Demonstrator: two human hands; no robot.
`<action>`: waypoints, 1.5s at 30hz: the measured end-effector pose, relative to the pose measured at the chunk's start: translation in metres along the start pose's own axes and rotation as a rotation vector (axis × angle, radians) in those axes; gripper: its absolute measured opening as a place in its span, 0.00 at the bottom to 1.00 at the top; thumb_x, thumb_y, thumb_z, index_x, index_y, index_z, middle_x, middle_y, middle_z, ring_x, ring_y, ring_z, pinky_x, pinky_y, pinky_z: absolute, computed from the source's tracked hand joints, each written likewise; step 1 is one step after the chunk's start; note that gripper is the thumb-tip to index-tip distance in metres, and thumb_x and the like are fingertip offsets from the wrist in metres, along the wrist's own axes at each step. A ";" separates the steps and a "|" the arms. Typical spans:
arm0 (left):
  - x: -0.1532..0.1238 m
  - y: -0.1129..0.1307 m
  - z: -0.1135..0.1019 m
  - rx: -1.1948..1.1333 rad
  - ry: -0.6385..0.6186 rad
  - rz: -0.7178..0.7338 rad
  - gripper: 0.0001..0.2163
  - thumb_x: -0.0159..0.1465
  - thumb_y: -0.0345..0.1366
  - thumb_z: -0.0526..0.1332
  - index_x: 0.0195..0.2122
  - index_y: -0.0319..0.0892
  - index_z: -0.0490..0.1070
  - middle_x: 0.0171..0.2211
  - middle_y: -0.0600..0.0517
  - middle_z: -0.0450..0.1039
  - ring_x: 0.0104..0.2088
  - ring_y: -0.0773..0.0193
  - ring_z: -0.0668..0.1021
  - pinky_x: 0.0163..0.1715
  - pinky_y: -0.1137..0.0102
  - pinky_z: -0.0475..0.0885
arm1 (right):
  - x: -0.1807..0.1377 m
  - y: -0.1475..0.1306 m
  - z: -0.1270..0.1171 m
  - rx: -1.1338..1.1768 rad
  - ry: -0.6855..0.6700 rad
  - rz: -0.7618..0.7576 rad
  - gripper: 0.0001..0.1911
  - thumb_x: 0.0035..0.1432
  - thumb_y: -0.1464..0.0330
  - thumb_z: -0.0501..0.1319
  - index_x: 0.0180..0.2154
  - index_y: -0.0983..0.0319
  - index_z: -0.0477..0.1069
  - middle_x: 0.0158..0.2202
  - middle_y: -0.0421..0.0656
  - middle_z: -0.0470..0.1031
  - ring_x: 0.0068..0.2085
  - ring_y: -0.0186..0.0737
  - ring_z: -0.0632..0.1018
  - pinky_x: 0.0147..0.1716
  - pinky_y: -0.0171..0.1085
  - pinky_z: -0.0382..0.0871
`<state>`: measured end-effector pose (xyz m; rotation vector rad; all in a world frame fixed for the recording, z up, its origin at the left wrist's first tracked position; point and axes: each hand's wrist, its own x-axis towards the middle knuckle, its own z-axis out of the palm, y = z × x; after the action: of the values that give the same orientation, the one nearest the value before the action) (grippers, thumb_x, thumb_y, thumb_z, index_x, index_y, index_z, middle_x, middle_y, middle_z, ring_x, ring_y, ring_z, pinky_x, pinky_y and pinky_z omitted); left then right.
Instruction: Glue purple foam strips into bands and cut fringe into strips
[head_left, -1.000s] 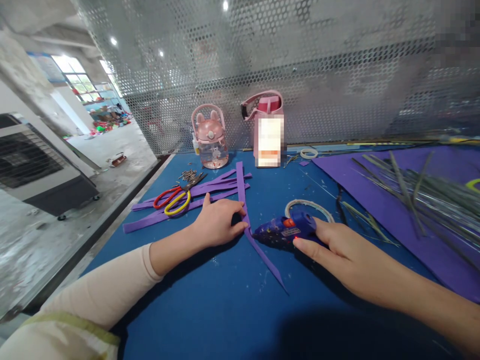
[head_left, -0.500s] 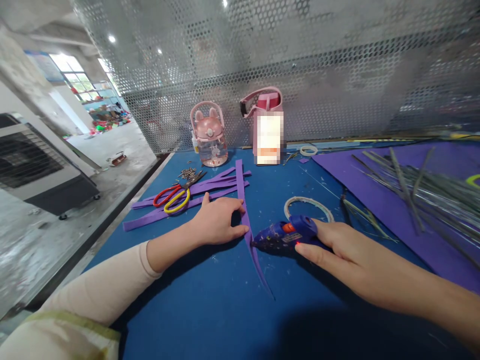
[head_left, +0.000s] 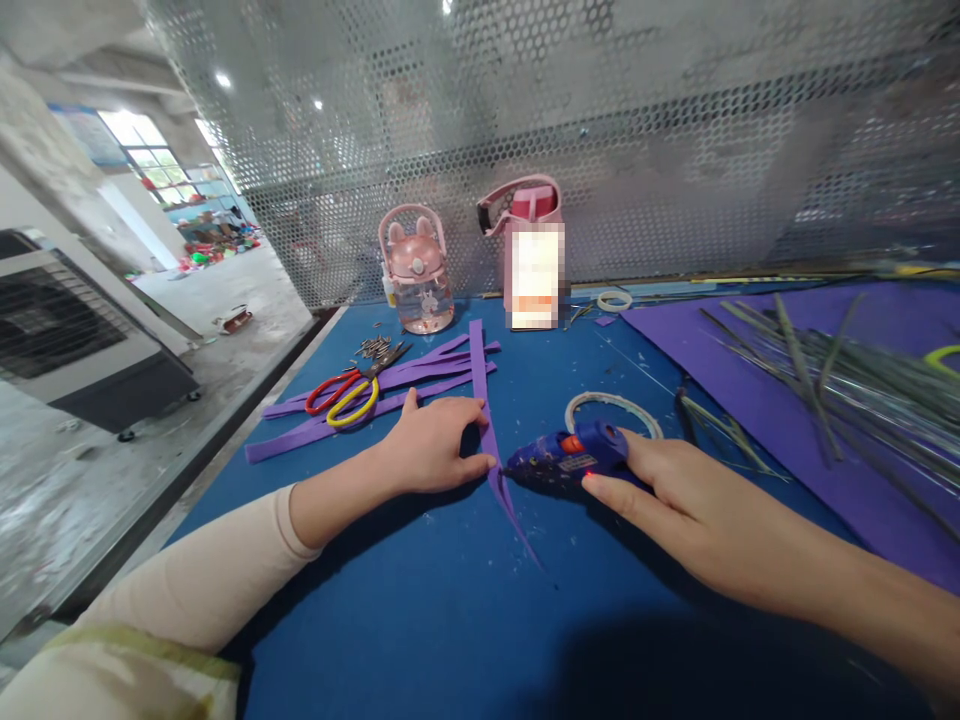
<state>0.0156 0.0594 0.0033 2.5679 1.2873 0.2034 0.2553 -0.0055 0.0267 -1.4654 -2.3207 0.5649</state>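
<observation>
A narrow purple strip (head_left: 481, 385) lies lengthwise on the blue table, its near end twisted and tapering. My left hand (head_left: 435, 440) holds it down, thumb and forefinger on its left edge with a gap between them. In my right hand (head_left: 675, 490) is a dark blue glue gun (head_left: 566, 458) with an orange part on top and a small red light. The gun's nozzle meets the strip just below my left thumb. Red-and-yellow handled scissors (head_left: 352, 398) rest on more purple strips (head_left: 300, 441) to the left.
Two pink bottles, one with ears (head_left: 418, 275) and one partly blurred (head_left: 517, 270), stand by the perforated metal screen (head_left: 637, 120). A tape roll (head_left: 577, 403) lies behind the gun. At right, thin stems (head_left: 870, 370) cover a purple sheet (head_left: 675, 335). Small metal pieces (head_left: 373, 346) lie beyond the scissors.
The glue gun's nozzle has moved slightly away from me along the strip, toward my left thumb. The strip's near end has shifted up a little. My left hand stays in place.
</observation>
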 end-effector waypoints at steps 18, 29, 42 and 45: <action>-0.003 0.004 -0.001 0.031 -0.058 -0.005 0.23 0.58 0.48 0.61 0.51 0.44 0.64 0.64 0.44 0.57 0.63 0.45 0.62 0.56 0.30 0.45 | -0.005 0.001 -0.007 0.048 -0.098 0.013 0.18 0.63 0.55 0.48 0.33 0.59 0.68 0.31 0.44 0.77 0.31 0.42 0.76 0.31 0.41 0.68; -0.009 0.008 0.002 0.070 -0.066 -0.007 0.26 0.59 0.49 0.59 0.56 0.44 0.61 0.66 0.43 0.52 0.65 0.41 0.56 0.55 0.28 0.45 | -0.004 0.000 -0.007 0.017 -0.080 0.013 0.18 0.63 0.56 0.48 0.31 0.59 0.68 0.28 0.44 0.76 0.29 0.42 0.76 0.28 0.40 0.66; -0.029 0.017 0.027 0.100 0.182 0.206 0.13 0.69 0.35 0.49 0.39 0.43 0.75 0.49 0.49 0.76 0.54 0.58 0.73 0.62 0.49 0.52 | -0.018 0.001 0.008 0.134 -0.025 0.047 0.19 0.64 0.55 0.49 0.41 0.58 0.72 0.36 0.46 0.78 0.38 0.48 0.78 0.39 0.44 0.72; -0.028 0.016 0.023 0.059 0.148 0.177 0.12 0.68 0.35 0.51 0.39 0.44 0.74 0.48 0.51 0.77 0.54 0.58 0.73 0.62 0.47 0.49 | -0.027 0.006 0.016 0.147 -0.011 0.047 0.19 0.63 0.55 0.50 0.45 0.58 0.71 0.39 0.47 0.78 0.40 0.49 0.78 0.40 0.45 0.72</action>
<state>0.0165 0.0237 -0.0139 2.7634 1.1284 0.4016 0.2633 -0.0305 0.0075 -1.4547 -2.2063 0.7413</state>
